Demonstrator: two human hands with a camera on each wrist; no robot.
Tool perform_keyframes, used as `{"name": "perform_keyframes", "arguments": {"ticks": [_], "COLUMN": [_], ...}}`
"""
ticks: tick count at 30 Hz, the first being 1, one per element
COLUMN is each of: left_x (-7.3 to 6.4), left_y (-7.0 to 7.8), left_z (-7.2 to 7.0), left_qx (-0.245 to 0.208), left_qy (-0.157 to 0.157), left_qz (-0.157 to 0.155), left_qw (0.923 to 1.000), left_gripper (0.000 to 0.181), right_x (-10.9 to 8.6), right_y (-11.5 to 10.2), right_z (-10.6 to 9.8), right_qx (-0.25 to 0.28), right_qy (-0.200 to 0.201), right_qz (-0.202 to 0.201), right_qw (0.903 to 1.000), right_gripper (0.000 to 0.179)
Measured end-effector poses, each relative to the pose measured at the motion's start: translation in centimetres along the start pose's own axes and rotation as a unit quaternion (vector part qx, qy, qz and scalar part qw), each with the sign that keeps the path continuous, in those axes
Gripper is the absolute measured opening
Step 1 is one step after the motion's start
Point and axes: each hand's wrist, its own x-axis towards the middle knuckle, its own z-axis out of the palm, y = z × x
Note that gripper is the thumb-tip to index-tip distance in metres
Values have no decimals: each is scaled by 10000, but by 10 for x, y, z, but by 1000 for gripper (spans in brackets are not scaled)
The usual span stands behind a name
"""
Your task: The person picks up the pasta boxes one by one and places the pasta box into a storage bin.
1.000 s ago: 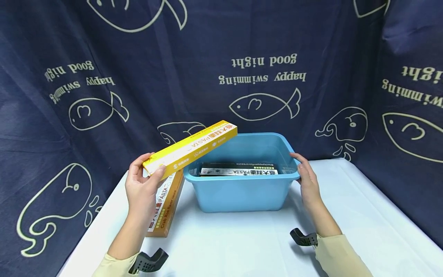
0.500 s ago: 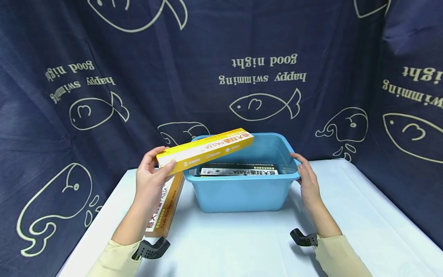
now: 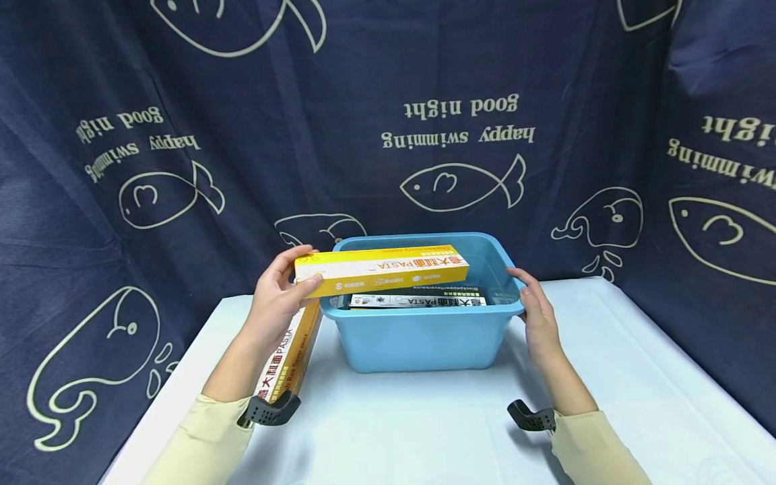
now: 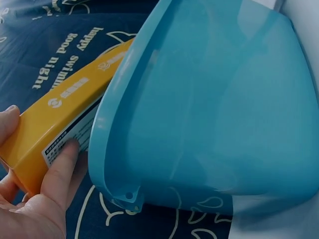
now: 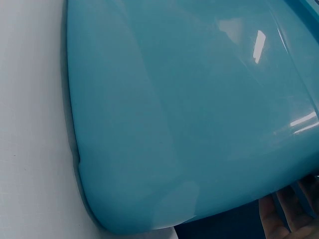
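Observation:
My left hand (image 3: 277,293) grips the near-left end of a yellow pasta box (image 3: 388,268), thumb on its front side. The box lies almost level across the opening of a blue plastic tub (image 3: 418,342), above the tub's left rim. In the left wrist view, fingers spread under the yellow box (image 4: 65,112) beside the tub wall (image 4: 214,109). My right hand (image 3: 536,306) holds the tub's right rim, thumb and fingers on either side of it. Inside the tub lie a black-and-white pasta box (image 3: 418,301) and a dark one (image 3: 451,292) behind it.
An orange-brown pasta box (image 3: 294,357) labelled Crab Roe flavor sauce lies on the white table (image 3: 412,424), left of the tub and partly hidden by my left arm. A dark blue curtain (image 3: 339,121) printed with fish hangs behind the table.
My left hand has carried the yellow box rightward and lowered its far end, turning it from a slant to nearly level over the tub. My right hand stays on the rim.

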Motion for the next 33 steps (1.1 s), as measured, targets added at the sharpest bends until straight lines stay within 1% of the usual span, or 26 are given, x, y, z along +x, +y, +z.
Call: {"name": "perform_keyframes", "arguments": {"ticks": [5,9,15,20,22,25,28,33], "left_x": [7,13,21,28,30,33,36,42], "left_y": [-1,0,2,3,3,3,3,4], "left_z": [2,4,10,17,19,22,25,31], "left_qx": [100,361,826,1083,1140,1160,1155,1165], "left_qy": [-166,-343,-623,-852,-984,-1178,-1283,-1434], "left_qz": [-158,-259,-318,-438,-461,-413,-424,-529], "left_qw": [9997,9984,9941,9895,9875,9854,9841,9814], "left_gripper": [52,55,58,55,55,57,55,51], "right_x": [0,0,0,1,0,0,0,0], "right_y": [-1,-3,-3,0,1,2,2,2], "right_z": [1,2,1,0,0,-1,0,0], "right_qx": [-23,-22,-4,12,5,9,24,67], "right_qy": [-35,-44,-54,-4,20,23,-4,33], "right_qz": [-20,4,7,-55,-71,-89,-102,-80], "right_qw": [10000,10000,10000,10000,10000,10000,9999,9999], "right_gripper": [53,53,52,52,52,52,52,52]}}
